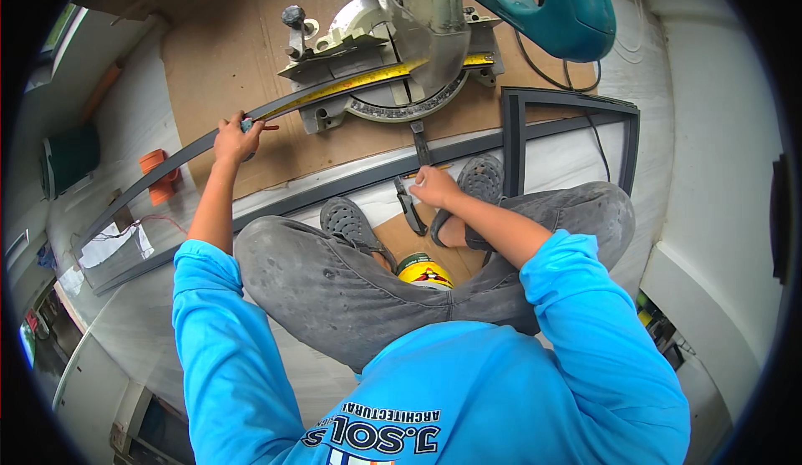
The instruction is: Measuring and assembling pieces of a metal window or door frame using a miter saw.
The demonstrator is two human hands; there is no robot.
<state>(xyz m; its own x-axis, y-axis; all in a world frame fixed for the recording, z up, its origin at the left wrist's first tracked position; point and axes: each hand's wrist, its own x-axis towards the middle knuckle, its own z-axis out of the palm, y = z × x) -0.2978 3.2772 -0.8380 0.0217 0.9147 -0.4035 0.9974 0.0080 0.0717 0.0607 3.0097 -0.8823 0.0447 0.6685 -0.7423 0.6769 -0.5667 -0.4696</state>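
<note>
My left hand (237,139) is closed around a tape measure (247,125), mostly hidden by the fingers, against a long dark grey metal profile (188,152). The yellow tape blade (351,81) runs out to the right along the profile, across the bed of a miter saw (409,110). My right hand (436,188) is lowered between my knees, its fingers pinched at a thin orange-brown pencil (443,167). Just left of those fingers, a black utility knife (409,208) lies near my shoes. The saw's teal motor housing (551,14) stands at the far right.
A dark grey frame (514,139) lies right of the saw, with a long profile (334,182) crossing before my feet. Cardboard (225,64) lies under the saw. A yellow can (424,271) stands between my legs; an orange object (157,177) is at left. A cable (543,72) trails right.
</note>
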